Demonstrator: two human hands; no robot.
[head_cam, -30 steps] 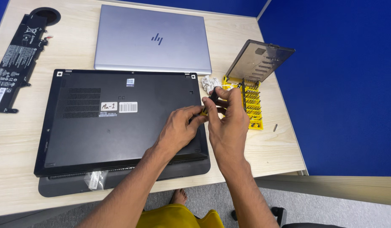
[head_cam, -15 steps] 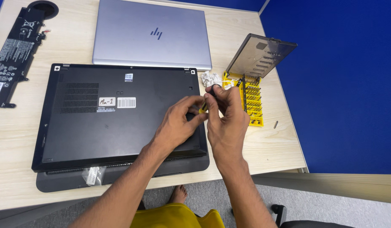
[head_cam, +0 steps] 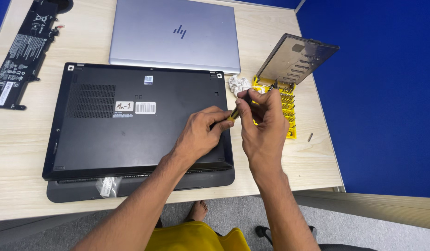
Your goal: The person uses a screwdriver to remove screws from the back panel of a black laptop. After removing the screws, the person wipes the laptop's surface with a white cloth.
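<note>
Screwdriver held in both hands, black laptop not yet opened

My left hand pinched the yellow-and-black screwdriver by its handle while my right hand closed its fingertips on the tip end, just above the right edge of the black laptop. That laptop lay bottom-up under my wrists, its base cover on. The yellow bit case stood open just beyond my right fingers. I judged the tool was being readied and the unscrewing was left.

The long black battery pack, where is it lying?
The long black battery pack lies at the desk's far left corner, left of the silver laptop.
</note>
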